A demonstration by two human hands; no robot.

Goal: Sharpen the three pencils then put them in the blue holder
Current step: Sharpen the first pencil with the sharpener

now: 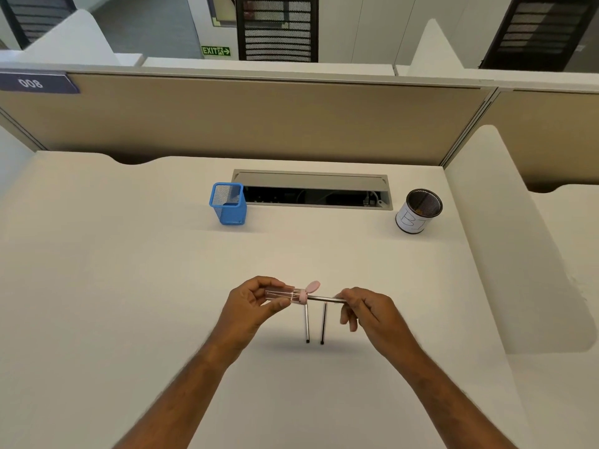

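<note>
the left hand [256, 299] grips the sharpener [285, 293] while the right hand [363, 311] pinches a pencil [324, 298] in it, likely the first sharpening; twisting comes next.

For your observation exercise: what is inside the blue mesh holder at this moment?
Nothing shows inside the blue holder: only mesh walls and a shadowed interior. No pencil sticks up above its rim. Its floor is largely hidden by the near wall, so something small lying there cannot be ruled out.
</note>
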